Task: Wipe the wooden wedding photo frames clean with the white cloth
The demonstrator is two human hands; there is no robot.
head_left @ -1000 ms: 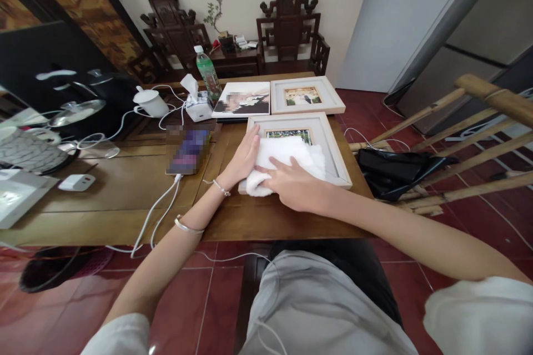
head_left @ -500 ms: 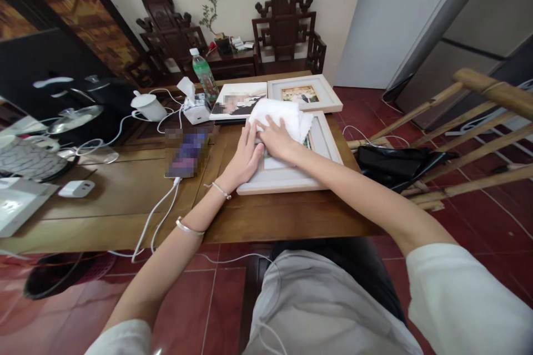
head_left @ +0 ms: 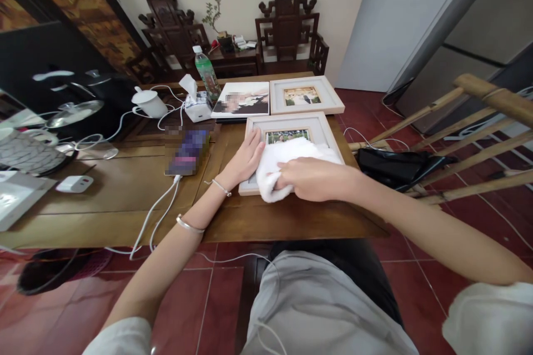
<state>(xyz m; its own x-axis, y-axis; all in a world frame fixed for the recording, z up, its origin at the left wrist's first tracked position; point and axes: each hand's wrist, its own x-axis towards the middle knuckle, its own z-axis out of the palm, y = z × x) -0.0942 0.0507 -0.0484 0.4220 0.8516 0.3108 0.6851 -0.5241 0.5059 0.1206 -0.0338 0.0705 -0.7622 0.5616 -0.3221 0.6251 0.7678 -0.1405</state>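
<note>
A picture frame (head_left: 287, 117) with a pale wooden rim lies flat near the table's front edge, a small photo in its middle. My left hand (head_left: 247, 156) rests on the frame's left side, fingers stretched out and holding nothing. A white cloth (head_left: 302, 150) covers the lower part of the frame and hangs slightly over its front rim. My right hand (head_left: 310, 178) presses on this cloth with fingers curled into it, near the front rim. Some of the right fingers are hidden in the folds.
Behind lie a second frame (head_left: 335, 104) and a photo panel (head_left: 241, 101). A green-labelled bottle (head_left: 206, 73), tissue box (head_left: 199, 108), lidded cup (head_left: 150, 104) and phone (head_left: 189, 152) with a white cable stand or lie leftward. A bamboo chair (head_left: 478, 122) is at the right.
My right hand has drawn the white cloth from the frame's upper part toward its front edge, uncovering the photo's upper part. My left hand stays at the left side.
</note>
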